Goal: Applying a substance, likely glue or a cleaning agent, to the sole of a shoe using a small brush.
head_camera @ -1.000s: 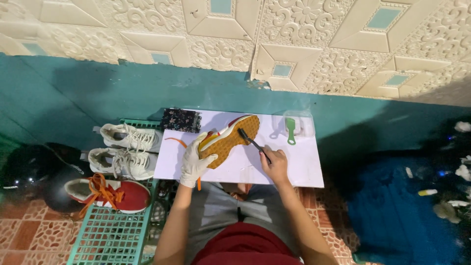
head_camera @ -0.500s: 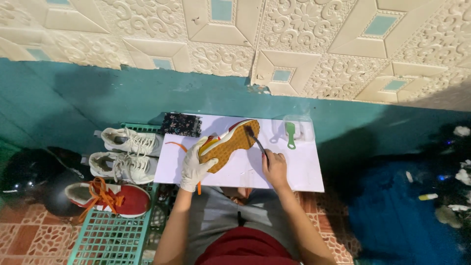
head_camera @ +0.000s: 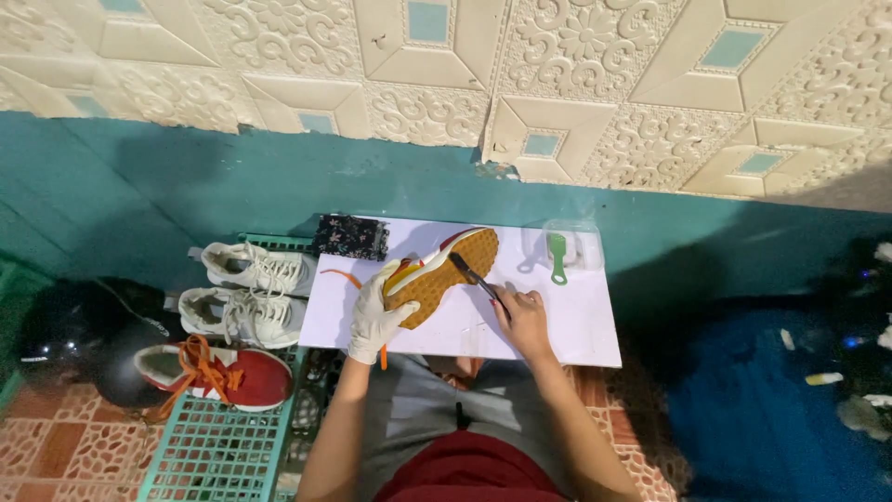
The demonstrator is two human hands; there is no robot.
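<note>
My left hand (head_camera: 375, 316), in a white glove, grips a shoe (head_camera: 444, 275) turned sole up over a white board (head_camera: 576, 321) on my lap. The sole is tan with a fine tread, and an orange lace hangs from the shoe. My right hand (head_camera: 523, 321) holds a thin dark tool (head_camera: 476, 279) whose tip rests against the sole near its toe end.
A green brush (head_camera: 557, 256) lies in a clear container at the board's far right. A dark patterned cloth (head_camera: 350, 237) sits at its far left corner. Two white sneakers (head_camera: 251, 290) and a red shoe with orange laces (head_camera: 218, 372) rest on a green plastic grid (head_camera: 214, 451). A teal wall stands ahead.
The view has shifted slightly. My right hand has nudged the dark tool along the sole, while the gloved left hand keeps the shoe in the same spot.
</note>
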